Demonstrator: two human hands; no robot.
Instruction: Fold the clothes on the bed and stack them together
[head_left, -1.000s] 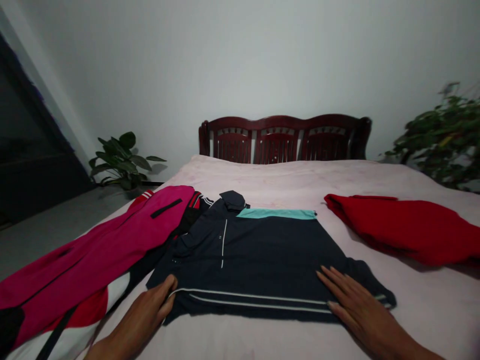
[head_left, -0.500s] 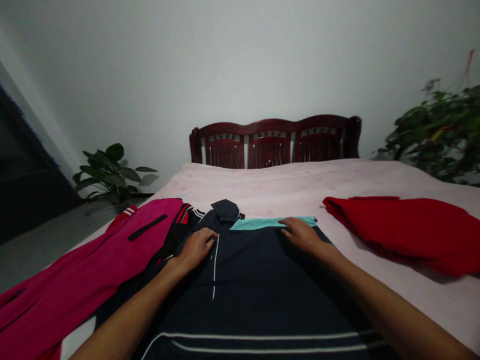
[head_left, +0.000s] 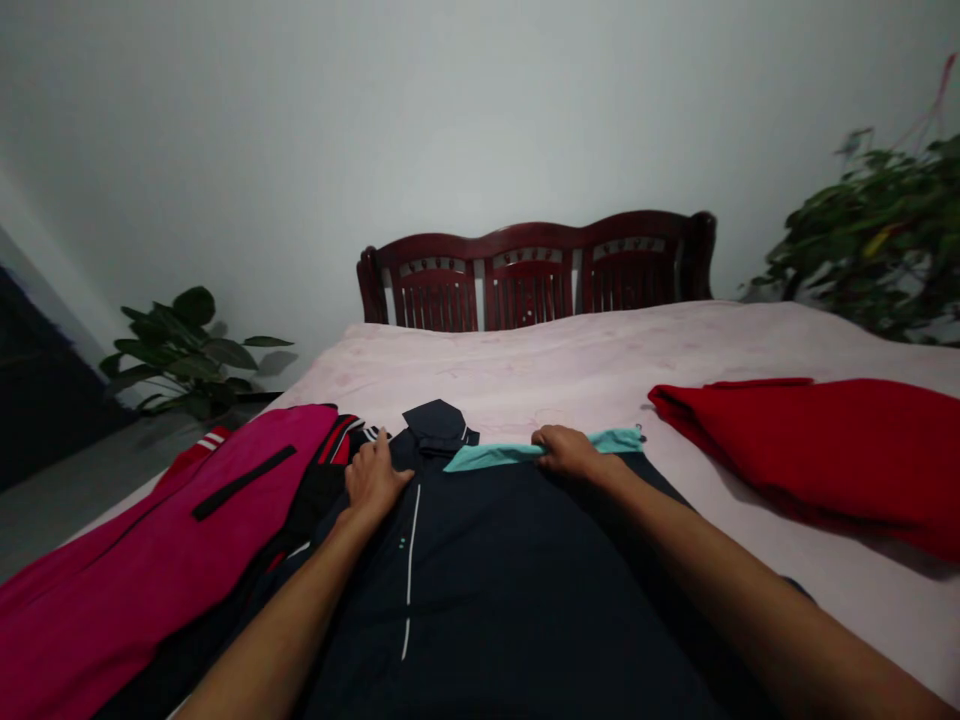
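On bed (head_left: 495, 370) | R hand (head_left: 568, 452) gripping teal trim (head_left: 487, 457) | L hand (head_left: 374, 480) wide, on navy shirt (head_left: 510, 590) | green marks (head_left: 402, 543) illeg.

The shirt (head_left: 487, 580) lies on the bed (head_left: 510, 370) (headboard (head_left: 529, 285) behind), between left garment (head_left: 180, 540) and right garment (head_left: 825, 450).

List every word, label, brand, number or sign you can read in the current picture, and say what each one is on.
No text can be read on anything in view.
Dark navy garment: tiny teal marks beside a white line, too small to tell whether they are lettering.
Pink garment: a black strip, no readable text.
Red garment: no readable text.
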